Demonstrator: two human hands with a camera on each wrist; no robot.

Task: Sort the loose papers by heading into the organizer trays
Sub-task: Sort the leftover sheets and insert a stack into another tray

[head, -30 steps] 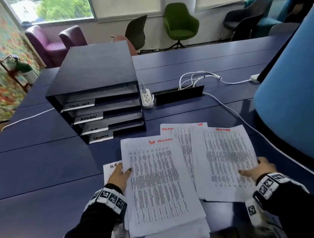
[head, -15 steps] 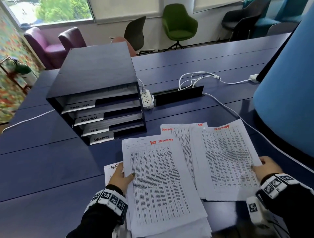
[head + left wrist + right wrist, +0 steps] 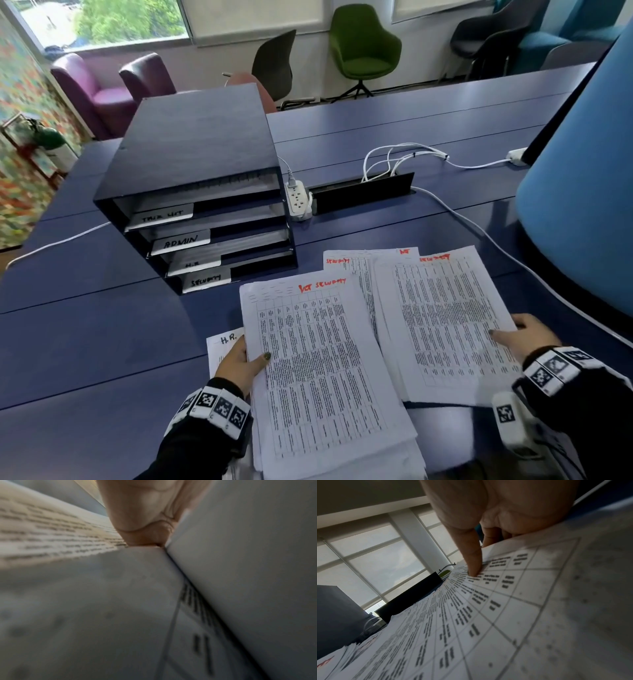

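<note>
While the head view is looking down over the blue table [image 3: 85, 342], the left hand [image 3: 238, 363] is pinching the left edge of a paper stack [image 3: 325, 370], thumb on top and fingers hidden beneath, just in front of the black organizer [image 3: 191, 192]; the right hand [image 3: 524, 337] is gripping the right edge of a second printed sheet [image 3: 442, 322], lying to the right of the organizer's front, thumb laid on the print. An "H.R." sheet [image 3: 222, 342] is peeking out beside the left hand. Seen from the left wrist, the thumb [image 3: 142, 520] is pressing down at a page edge among blurred sheets. Seen from the right wrist, the thumb [image 3: 473, 559] is pressing the gridded sheet [image 3: 488, 615] while the other fingers are curling under its edge, the organizer [image 3: 335, 615] standing dark at far left
</note>
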